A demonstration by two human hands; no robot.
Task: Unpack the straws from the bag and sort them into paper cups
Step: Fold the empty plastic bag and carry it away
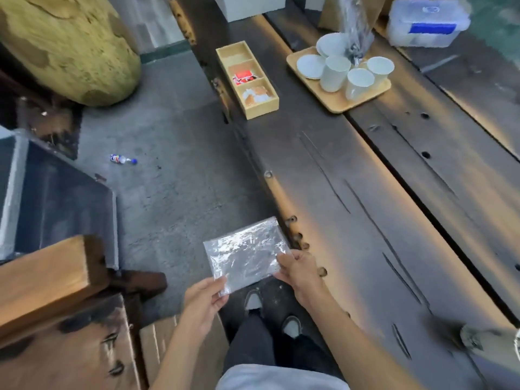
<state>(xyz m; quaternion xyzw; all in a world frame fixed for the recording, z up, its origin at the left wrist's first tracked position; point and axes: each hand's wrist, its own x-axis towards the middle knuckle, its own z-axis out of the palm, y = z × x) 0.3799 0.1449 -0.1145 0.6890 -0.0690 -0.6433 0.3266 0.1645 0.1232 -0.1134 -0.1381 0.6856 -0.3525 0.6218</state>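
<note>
A flat clear plastic bag [246, 253] hangs in the air just off the left edge of the dark wooden table [351, 206]. My left hand [204, 304] pinches its near left corner and my right hand [298, 270] grips its right edge. What is inside the bag cannot be made out. Several white paper cups [358, 80] stand on a wooden tray [337, 104] at the far side of the table, some of them lying flat or stacked. A tall crinkled clear bag [356, 26] stands behind the cups.
A three-part wooden box [247, 78] with small packets sits left of the tray. A clear lidded plastic container [426, 22] is at the far right. A wooden bench [53, 277] and a big yellow-green stone [67, 43] are on the left. A small bottle [122, 159] lies on the floor.
</note>
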